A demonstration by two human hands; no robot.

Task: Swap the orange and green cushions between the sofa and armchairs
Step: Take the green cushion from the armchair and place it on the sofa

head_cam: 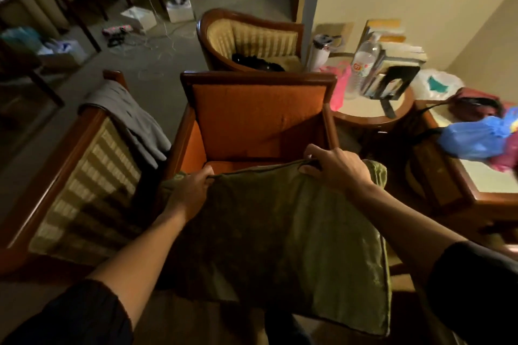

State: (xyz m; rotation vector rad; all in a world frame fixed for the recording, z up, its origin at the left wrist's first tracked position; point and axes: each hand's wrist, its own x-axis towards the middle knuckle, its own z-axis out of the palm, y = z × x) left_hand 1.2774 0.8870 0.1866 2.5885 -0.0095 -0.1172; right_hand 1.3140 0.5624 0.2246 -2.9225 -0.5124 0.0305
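Observation:
A large green cushion [294, 232] hangs in front of me, held by its top edge. My left hand [190, 190] grips the top left corner and my right hand [333, 168] grips the top edge near the right corner. Just beyond the cushion stands an orange armchair [252, 115] with a dark wooden frame; its back pad and part of the orange seat show above the cushion. The cushion hides the front of the seat.
A striped sofa or chair [84, 185] with a grey cloth [131, 117] over its arm stands at the left. A striped tub chair [252, 39] is behind. At the right, a round side table [364, 112] carries books and a bottle [361, 67]; a square table [490, 176] holds bags.

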